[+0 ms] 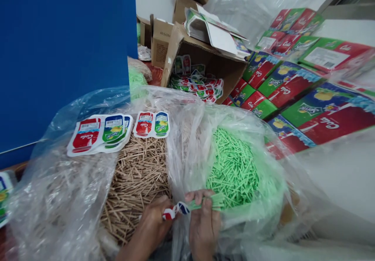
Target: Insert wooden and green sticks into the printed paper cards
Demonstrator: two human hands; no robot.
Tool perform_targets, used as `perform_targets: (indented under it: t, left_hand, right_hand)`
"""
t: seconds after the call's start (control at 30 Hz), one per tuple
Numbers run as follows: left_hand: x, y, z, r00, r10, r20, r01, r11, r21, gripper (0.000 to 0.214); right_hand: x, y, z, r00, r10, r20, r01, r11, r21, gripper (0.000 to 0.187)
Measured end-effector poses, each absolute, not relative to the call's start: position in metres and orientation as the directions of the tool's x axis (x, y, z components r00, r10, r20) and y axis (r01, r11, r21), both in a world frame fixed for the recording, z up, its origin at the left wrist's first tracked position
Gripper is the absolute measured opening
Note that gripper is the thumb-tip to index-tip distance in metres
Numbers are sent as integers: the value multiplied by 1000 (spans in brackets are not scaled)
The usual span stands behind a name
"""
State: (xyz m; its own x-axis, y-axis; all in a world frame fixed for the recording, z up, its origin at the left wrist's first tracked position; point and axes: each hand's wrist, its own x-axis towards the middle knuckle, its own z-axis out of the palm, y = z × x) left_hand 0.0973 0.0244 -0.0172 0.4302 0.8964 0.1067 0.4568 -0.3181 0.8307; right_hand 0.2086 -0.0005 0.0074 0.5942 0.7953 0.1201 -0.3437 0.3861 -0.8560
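Note:
My left hand [155, 222] is closed on a small printed packet [175, 211] in red, white and blue, seen edge-on over the gap between two bags. Close beside it, my right hand [205, 222] pinches a small bunch of thin green sticks [217, 201], their near ends at the packet's edge. Whether any are inside the packet I cannot tell. Loose green sticks [234, 167] fill the clear plastic bag on the right. Short brown sticks [140, 171] fill the bag on the left, under my left hand.
Flat Cola and Sprite packets [101, 134] lie stacked on the left bag, with another packet [151, 124] beside them. Behind, a tilted cardboard box [172, 58] holds many more. Printed cartons [331, 108] are piled at right. A blue panel [64, 50] stands at left.

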Motion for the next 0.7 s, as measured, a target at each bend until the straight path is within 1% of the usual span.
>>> perform_targets:
  t: [0.1, 0.23, 0.3, 0.37, 0.4, 0.43, 0.5, 0.53, 0.57, 0.6, 0.63, 0.7]
  left_hand:
    - [99, 25, -17, 423, 905, 50, 463, -264, 846, 23]
    - [104, 26, -21, 417, 909, -7, 450, -199, 870, 18]
    - [105, 27, -20, 415, 909, -26, 433, -172, 885, 19]
    - [105, 28, -17, 422, 905, -47, 406, -142, 903, 19]
    - [104, 28, -15, 423, 904, -63, 394, -122, 911, 18]
    - [103, 28, -13, 422, 903, -83, 383, -94, 919, 17]
    - [100, 29, -9, 411, 901, -139, 365, -22, 931, 13]
    - [99, 29, -8, 407, 898, -167, 354, 13, 935, 11]
    - [99, 29, -8, 406, 894, -191, 342, 45, 939, 10]
    - [99, 29, -7, 408, 889, -209, 331, 69, 941, 9]
    - [99, 29, -8, 409, 885, -224, 324, 89, 942, 8]
    - [100, 29, -8, 405, 881, -246, 323, 114, 939, 9]
  right_hand:
    - [206, -1, 1, 573, 777, 261, -186, 433, -882, 18]
    - [204, -9, -4, 458, 786, 415, 77, 430, -900, 17]
    - [203, -13, -3, 399, 796, 455, 171, 423, -890, 20]
    - [202, -12, -2, 392, 798, 458, 184, 419, -889, 23]
    - [202, -10, 0, 417, 805, 421, 150, 396, -906, 25]
    - [203, -7, 1, 462, 814, 352, 87, 354, -931, 27]
    - [205, 0, 3, 552, 821, 142, -110, 240, -964, 29]
    - [207, 4, 4, 571, 821, 22, -227, 183, -956, 28]
    - [209, 7, 5, 572, 816, -87, -337, 137, -931, 27]
    - [211, 10, 6, 556, 815, -163, -421, 106, -901, 27]
    - [212, 12, 6, 530, 820, -216, -480, 80, -873, 28]
    - [215, 14, 7, 483, 832, -274, -546, 41, -837, 30]
